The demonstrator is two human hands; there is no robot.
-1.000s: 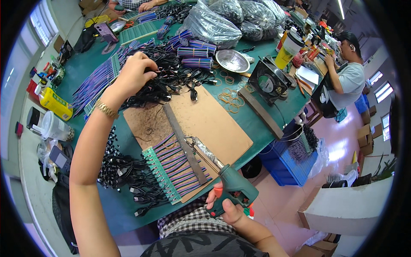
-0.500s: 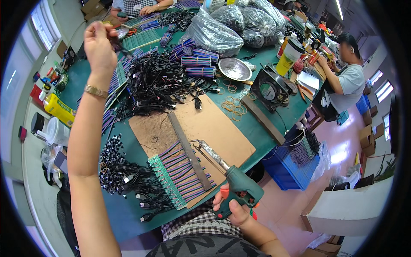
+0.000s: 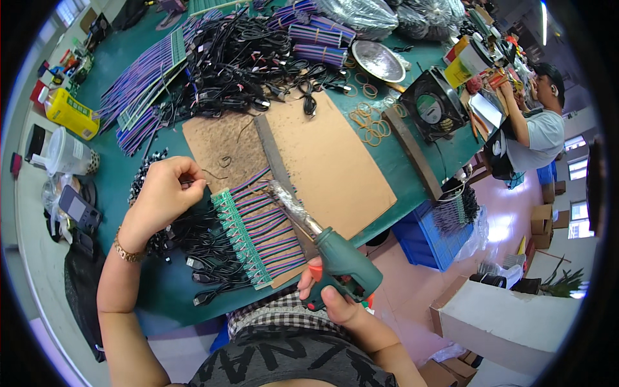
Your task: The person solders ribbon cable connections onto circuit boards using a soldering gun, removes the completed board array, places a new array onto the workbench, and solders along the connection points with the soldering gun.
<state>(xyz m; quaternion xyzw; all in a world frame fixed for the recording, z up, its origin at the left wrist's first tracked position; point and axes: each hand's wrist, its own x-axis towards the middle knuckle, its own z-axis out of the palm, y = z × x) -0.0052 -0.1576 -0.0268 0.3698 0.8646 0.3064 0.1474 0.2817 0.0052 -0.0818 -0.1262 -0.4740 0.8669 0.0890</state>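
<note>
While the right hand (image 3: 332, 300) grips the green soldering gun (image 3: 351, 261): fingers clamped round the handle, one at the red trigger (image 3: 316, 273); slanted up-left, so the foil-wrapped barrel (image 3: 293, 205) reaches over the ribbon wires (image 3: 274, 232). Tip contact: can't tell.
Left hand (image 3: 169, 191): fingertips together, pinched on what looks like a thin cable end (image 3: 207, 182), just beside the strip's upper end; pinch grip probably suits such a fine lead.
Green board strip (image 3: 240, 240): along the cardboard's left edge, between both hands; wires run off its right side, black cables (image 3: 193, 235) lie on its left.
Dark metal bar (image 3: 276, 158): laid across the ribbon wires, likely as a weight so the strip won't slide.
Cardboard (image 3: 342, 164): under bar and wires, speckled dark at upper left; presumably shields the green table (image 3: 161, 309).
Cable pile (image 3: 238, 64): beyond the cardboard, toward the left; spot seems chosen for easy reach.
Fan (image 3: 431, 106): upright right of the cardboard, maybe for fumes.
Second bar (image 3: 412, 155): beside the cardboard, nothing under it that I can see.
Rubber bands (image 3: 367, 122): loose between cardboard and fan, near the metal bowl (image 3: 379, 61).
</note>
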